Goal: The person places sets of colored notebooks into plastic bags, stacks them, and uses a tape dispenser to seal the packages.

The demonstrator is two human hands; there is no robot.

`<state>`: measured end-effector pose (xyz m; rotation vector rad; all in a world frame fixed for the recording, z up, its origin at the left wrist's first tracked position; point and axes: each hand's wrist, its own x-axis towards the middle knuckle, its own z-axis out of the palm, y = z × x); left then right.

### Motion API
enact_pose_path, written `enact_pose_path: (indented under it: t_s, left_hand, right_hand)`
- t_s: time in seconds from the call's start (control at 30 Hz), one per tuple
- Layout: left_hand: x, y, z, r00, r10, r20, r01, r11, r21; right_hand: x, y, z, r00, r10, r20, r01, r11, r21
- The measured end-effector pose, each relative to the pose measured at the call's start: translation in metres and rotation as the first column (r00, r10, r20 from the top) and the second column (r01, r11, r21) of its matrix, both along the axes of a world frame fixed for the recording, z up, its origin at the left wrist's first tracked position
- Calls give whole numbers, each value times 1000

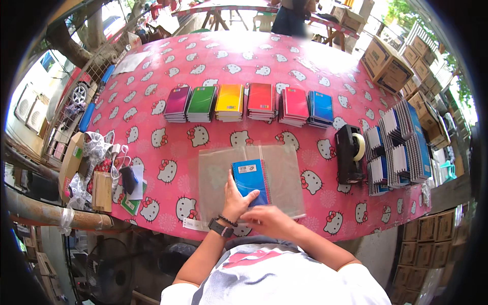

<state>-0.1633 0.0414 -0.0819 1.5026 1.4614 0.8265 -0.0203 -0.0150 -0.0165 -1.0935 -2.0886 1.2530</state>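
My left hand [236, 199] grips a blue spiral notebook [251, 178] by its left side, thumb across the lower cover. The notebook has a white label near its top and its coil along the right edge; whether more notebooks lie under it I cannot tell. Close to its lower edge, my right hand [269, 217] has loosely bent fingers, slightly apart, with nothing visible in them. Beneath both hands, clear plastic sheets or sleeves [217, 175] lie flat on the pink patterned tablecloth [168, 195].
Across the middle stand stacks of notebooks: purple [177, 101], green [201, 101], yellow [229, 100], red [262, 99], pink [295, 104], blue [321, 107]. At right are a black tape dispenser [349, 155] and piled spiral notebooks [399, 145]. A carton [386, 63] stands far right; a wooden block [102, 191] lies left.
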Motion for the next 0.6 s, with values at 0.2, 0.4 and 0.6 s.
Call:
enact_pose_path:
  t_s: [0.2,0.4,0.6]
  left_hand:
    - [-3,0,-29,970,-37,238,26,998,50]
    - [-7,2,-23,989,20,150,-18,1000,-18]
    - [-6,-2,-47,904,47,425,-24,998,-61]
  right_hand:
    - [36,45,-47,727,-685,44,684,717,-137]
    - [17,43,-71,709,-704,-30,695,706,-138]
    - [16,41,-68,750,-662,18,658,743,-121]
